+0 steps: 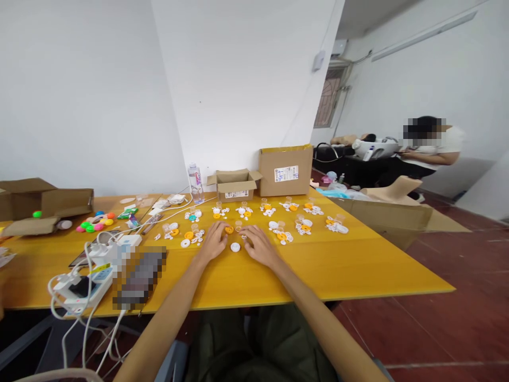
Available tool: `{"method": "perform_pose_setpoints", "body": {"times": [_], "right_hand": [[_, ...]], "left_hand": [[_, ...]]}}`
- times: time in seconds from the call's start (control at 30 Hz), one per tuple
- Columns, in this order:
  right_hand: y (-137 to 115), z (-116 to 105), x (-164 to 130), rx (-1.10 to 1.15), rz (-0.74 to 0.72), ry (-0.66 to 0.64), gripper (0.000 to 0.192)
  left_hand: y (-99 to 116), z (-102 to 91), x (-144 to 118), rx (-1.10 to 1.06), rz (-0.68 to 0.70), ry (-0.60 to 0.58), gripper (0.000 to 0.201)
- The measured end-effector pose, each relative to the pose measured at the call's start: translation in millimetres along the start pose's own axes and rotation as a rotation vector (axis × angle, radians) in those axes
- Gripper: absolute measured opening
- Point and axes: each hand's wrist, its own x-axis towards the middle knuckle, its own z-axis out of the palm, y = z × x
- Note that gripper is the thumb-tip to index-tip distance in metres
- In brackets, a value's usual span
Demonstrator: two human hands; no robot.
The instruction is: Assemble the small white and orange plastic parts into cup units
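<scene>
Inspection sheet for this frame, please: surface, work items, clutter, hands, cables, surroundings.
Surface: yellow table, bare along its near right part.
Work items: small orange and white parts in separate clusters; a white disc lies between the hands.
Clutter: water bottle, open cardboard box, closed box, coloured balls.
Hands: left hand beside an orange piece; right hand flat on the table; grip cannot be told.
Cables: white cables hang off the left edge.
Surroundings: seated person at the far right.

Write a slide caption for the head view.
Both hands, left hand and right hand, rest on a yellow table among small orange and white parts.
</scene>
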Motion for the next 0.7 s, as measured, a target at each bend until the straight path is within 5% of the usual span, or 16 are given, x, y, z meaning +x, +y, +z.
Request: {"method": "perform_pose_setpoints", "body": {"times": [0.3, 0.7], "right_hand": [[-10.7, -4.7, -1.3, 0.004, -0.077, -0.189, 0.022], [-9.6, -7.0, -0.3, 0.049, -0.055, -0.140, 0.011]], "left_hand": [[-14.2, 8.7, -0.7, 0.024, -0.036, -0.108, 0.049], [13.1, -7.6, -3.4, -0.067, 0.027, -0.199, 0.023]]}}
